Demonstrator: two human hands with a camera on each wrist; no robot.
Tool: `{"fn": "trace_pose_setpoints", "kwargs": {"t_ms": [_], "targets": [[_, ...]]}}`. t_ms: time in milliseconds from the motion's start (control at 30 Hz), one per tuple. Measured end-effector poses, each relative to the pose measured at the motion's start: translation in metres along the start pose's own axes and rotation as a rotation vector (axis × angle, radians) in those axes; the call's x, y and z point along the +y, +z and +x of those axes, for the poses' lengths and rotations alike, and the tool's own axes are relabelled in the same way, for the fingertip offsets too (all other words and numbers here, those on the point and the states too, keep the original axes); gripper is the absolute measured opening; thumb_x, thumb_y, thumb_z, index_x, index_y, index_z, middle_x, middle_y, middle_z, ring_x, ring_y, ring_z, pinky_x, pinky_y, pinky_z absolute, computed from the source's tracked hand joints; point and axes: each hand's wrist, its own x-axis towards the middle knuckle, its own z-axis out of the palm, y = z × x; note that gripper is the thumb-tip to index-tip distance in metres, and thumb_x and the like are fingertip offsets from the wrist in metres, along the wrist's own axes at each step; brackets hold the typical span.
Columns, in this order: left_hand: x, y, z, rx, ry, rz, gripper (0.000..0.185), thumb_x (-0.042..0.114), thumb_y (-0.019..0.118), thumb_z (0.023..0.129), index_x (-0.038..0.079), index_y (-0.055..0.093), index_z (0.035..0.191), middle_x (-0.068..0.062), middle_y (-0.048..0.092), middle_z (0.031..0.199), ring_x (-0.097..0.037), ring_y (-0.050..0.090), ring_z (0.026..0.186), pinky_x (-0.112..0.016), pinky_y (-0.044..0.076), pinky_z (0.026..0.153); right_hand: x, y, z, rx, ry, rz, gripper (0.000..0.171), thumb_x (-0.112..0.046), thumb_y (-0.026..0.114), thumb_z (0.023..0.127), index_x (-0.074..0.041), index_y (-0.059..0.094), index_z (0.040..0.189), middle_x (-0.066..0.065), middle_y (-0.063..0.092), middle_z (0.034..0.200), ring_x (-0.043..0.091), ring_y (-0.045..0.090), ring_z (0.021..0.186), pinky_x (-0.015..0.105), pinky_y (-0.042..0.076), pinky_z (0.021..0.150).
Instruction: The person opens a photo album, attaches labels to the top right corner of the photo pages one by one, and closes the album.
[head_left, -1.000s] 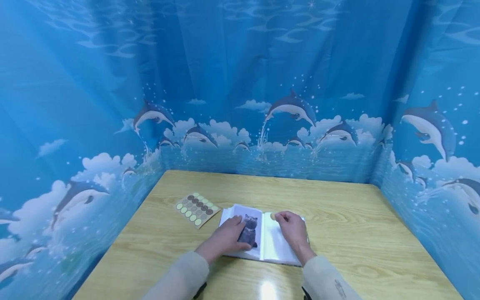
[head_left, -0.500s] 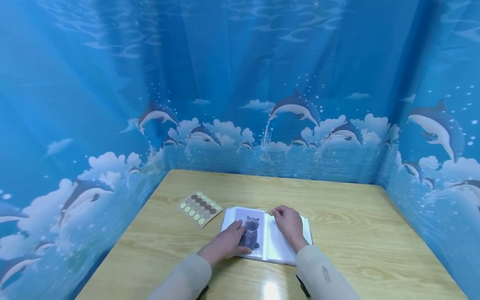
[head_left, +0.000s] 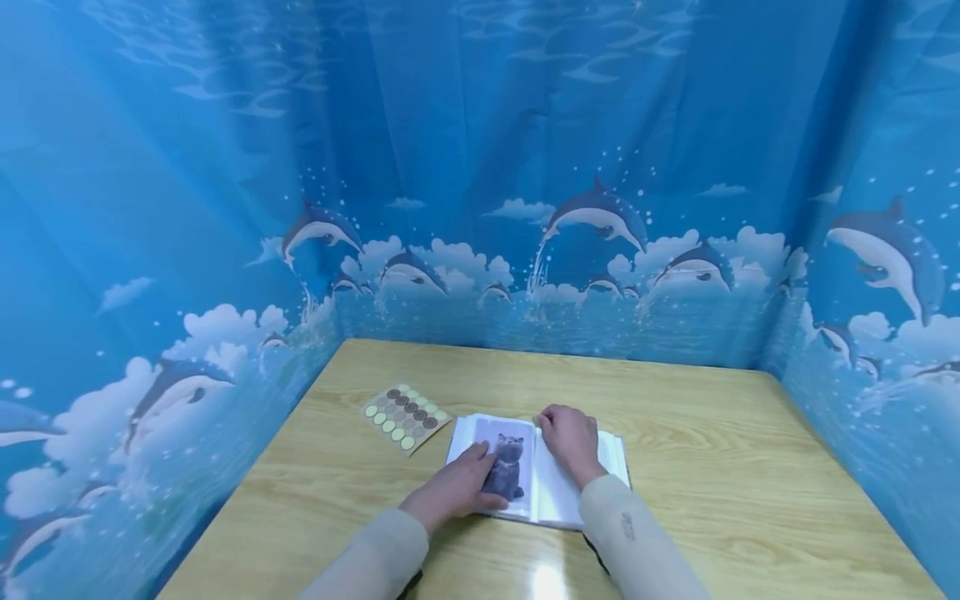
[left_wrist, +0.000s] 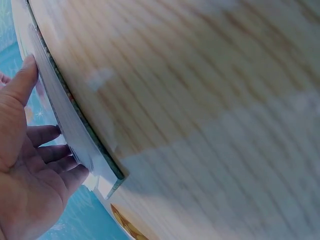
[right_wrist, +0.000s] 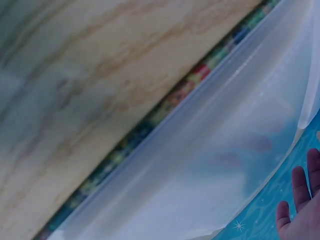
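Note:
An open photo album [head_left: 553, 500] lies on the table, its pages seen edge-on in the left wrist view. The left page bears a photo of a grey cat [head_left: 505, 475]. My left hand [head_left: 457, 486] rests with spread fingers on the left page, partly over the photo. My right hand [head_left: 572, 442] is over the upper part of the right page, with thumb and forefinger bent together at the top by the spine. The small round sticker pinched there a moment ago is now hidden by the fingers. In the right wrist view only some fingers [right_wrist: 301, 192] of this hand show.
A sheet of round stickers [head_left: 405, 417] in pale yellow, tan and brown lies left of the album. The wooden table [head_left: 720, 467] extends on both sides. Blue curtains [head_left: 450, 167] with dolphins hang behind and at the sides.
My right hand has moved left across the right page to the spine, and the pale sticker at its fingertips has gone out of sight. The left hand stays on the left page.

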Motion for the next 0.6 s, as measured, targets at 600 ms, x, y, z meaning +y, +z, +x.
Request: {"fn": "trace_pose_setpoints", "kwargs": {"t_ms": [600], "targets": [[0.002,-0.002,-0.001,-0.013,-0.009,-0.008,0.089,0.055,0.071,0.084,-0.001,0.043,0.147,-0.022,0.033,0.155,-0.034,0.033,0.143,-0.044,0.03,0.116,-0.003,0.023,0.001,0.023,-0.121,-0.178,0.013,-0.025,0.069,0.092,-0.013,0.076,0.092,0.003,0.073,0.085,0.027,0.067,0.08,0.048,0.049,0.078]]}}
